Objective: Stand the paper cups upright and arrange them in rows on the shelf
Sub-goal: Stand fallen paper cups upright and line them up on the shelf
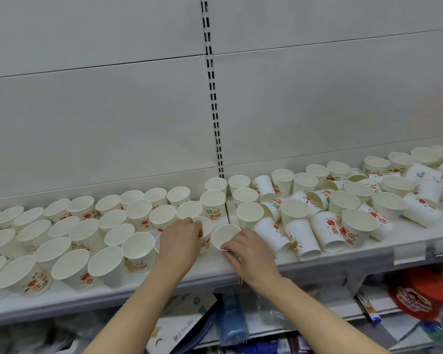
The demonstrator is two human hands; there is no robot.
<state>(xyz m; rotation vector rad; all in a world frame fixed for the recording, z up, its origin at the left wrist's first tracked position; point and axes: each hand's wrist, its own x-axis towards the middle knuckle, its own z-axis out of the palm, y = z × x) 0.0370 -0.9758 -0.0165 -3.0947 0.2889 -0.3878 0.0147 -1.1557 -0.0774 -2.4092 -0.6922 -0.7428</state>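
Paper cups [138, 247] cover the white shelf [164, 282]: on its left half they stand upright in rough rows, open mouths up, while on the right half a heap of cups [302, 237] lies mixed, some upright, many tipped on their sides or upside down. The left hand [180, 241] curls round an upright cup [205, 227] at the near end of the rows, its grip narrow around the wall. The right hand [248, 250] pinches the near rim of another upright cup [225, 236] just beside it; how far its fingers reach inside seems unclear. Below the shelf sit a cardboard box [184, 325] and a red round item [420, 292].
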